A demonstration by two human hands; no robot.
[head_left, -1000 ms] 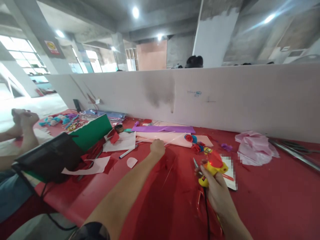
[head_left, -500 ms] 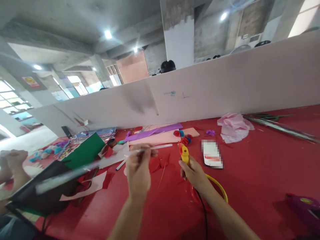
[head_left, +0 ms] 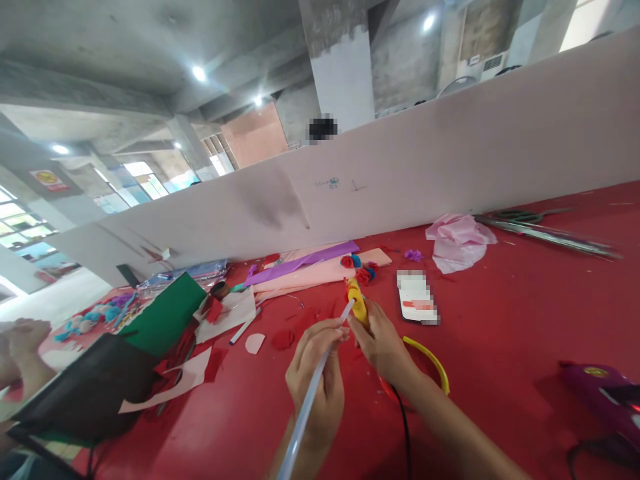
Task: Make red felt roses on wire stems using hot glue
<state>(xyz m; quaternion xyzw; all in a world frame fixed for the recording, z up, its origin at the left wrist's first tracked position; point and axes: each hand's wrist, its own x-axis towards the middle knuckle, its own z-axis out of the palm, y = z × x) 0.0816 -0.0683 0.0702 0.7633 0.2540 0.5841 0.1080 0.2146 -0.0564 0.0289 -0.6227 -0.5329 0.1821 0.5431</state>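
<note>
My right hand (head_left: pixel 377 337) is wrapped round a yellow glue gun (head_left: pixel 357 305) with a red tip, which points away from me over the red table. Between the fingers of my left hand (head_left: pixel 317 373) is a long translucent stick (head_left: pixel 306 408). Its far end meets the back of the glue gun; whether it is inside cannot be made out. A black cord hangs from beneath my right hand. Just beyond the gun lie small red and blue paper flowers (head_left: pixel 365 272).
A phone (head_left: pixel 418 298) lies right of the gun, near a yellow hoop (head_left: pixel 431 360). Pink tissue (head_left: pixel 457 241) and scissors are farther back. Left are a black bag (head_left: pixel 90 387), green card (head_left: pixel 173 313) and another person's hands (head_left: pixel 27 340). A purple device (head_left: pixel 600 400) stands right.
My left hand has moved right to the gun, and the stick has swung from lying across the view to pointing at the gun's back. The whole view has shifted slightly.
</note>
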